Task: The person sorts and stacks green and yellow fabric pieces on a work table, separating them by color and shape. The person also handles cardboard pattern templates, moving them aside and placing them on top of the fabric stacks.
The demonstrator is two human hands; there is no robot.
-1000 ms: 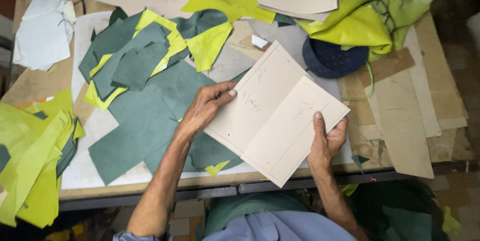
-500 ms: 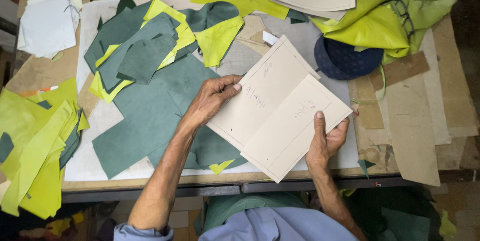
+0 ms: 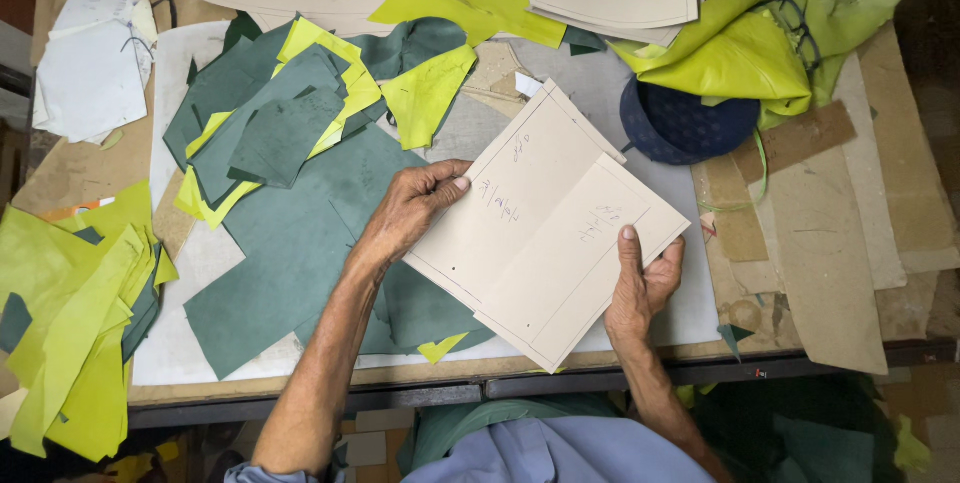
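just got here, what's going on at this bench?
A person at a cluttered worktable holds beige card pattern pieces with both hands: the left hand grips the left edge, the right hand pinches the lower right corner, thumb on top. A smaller card lies stacked on a larger one. Dark green cut pieces and yellow-green cut pieces lie spread to the left, with a dark blue cap behind the cards.

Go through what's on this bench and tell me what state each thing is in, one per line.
Left hand: gripping the left edge of the cardboard patterns.
Right hand: pinching their right edge, thumb on top.
Cardboard patterns: two stacked, smaller one on top, held flat.
Dark green pieces: cut, lying overlapped.
Yellow-green pieces: piled at the table's left edge.
Navy cap: partly under yellow-green fabric.
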